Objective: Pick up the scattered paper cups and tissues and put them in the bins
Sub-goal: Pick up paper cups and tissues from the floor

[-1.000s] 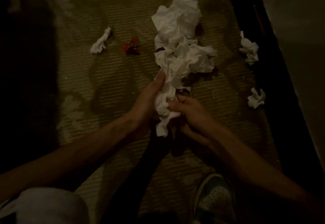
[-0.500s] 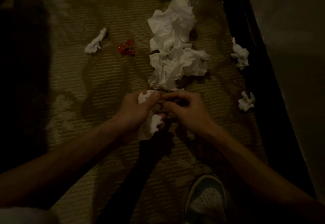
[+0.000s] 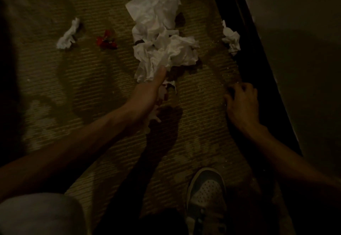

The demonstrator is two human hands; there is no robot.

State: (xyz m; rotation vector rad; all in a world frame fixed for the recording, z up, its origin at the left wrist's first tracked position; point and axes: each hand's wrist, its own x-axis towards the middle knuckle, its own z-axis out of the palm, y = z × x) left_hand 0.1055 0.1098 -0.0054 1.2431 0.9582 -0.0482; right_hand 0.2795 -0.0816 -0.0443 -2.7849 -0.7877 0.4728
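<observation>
A dim, ribbed carpet floor (image 3: pixel 92 79) fills most of the view, bounded on the right by a plain wall (image 3: pixel 295 50) with a dark strip (image 3: pixel 254 72) along its foot. A long pile of tissues (image 3: pixel 158 31) lies mid-carpet. A shoe (image 3: pixel 206 194) stands at the near edge. The left grip (image 3: pixel 147 98) is clamped on a tissue wad (image 3: pixel 154 113), thumb touching the pile's near end. The right grip (image 3: pixel 241 103) rests on the carpet by the strip with its fingers curled; I cannot tell whether it holds anything. One crumpled tissue (image 3: pixel 231 38) lies against the strip, a twisted tissue (image 3: pixel 68 34) well left of the pile, and a red scrap (image 3: pixel 107 42) between them.
</observation>
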